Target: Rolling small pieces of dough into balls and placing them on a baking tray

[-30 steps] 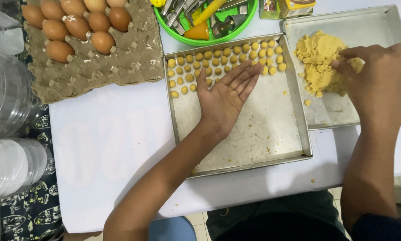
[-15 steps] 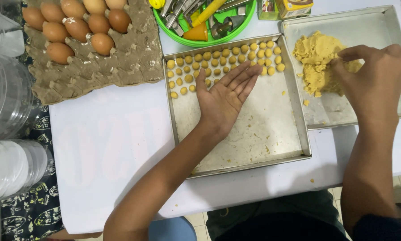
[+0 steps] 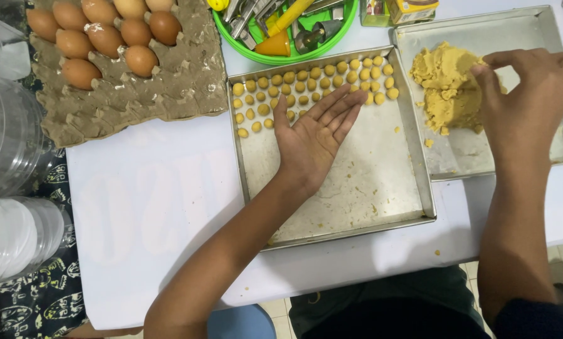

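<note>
A square metal baking tray (image 3: 382, 207) is set at the middle of the white table (image 3: 149, 213); small round dough balls (image 3: 306, 81) are lined in rows along its far edge, and the rest of its floor is dusted with crumbs. To its right a second metal tray (image 3: 532, 28) holds a lump of yellow dough (image 3: 447, 85) near its left wall. A green round basket (image 3: 275, 58) of metal utensils and cutters is seen at the far edge, and a grey cardboard egg carton (image 3: 137, 94) with brown eggs (image 3: 106, 34) lies far left. Clear plastic jars (image 3: 8, 144) are stacked at the left border.

The left hand (image 3: 313, 141) is laid flat in the middle tray, palm up and fingers spread loosely, nothing gripped, fingertips just beside the balls. The right hand (image 3: 529, 103) is curled over the lump, its fingertips (image 3: 482, 69) pinching at the dough's right side.

Two small boxes, one green (image 3: 374, 11) and one yellow (image 3: 413, 9), stand at the far edge between basket and right tray.
</note>
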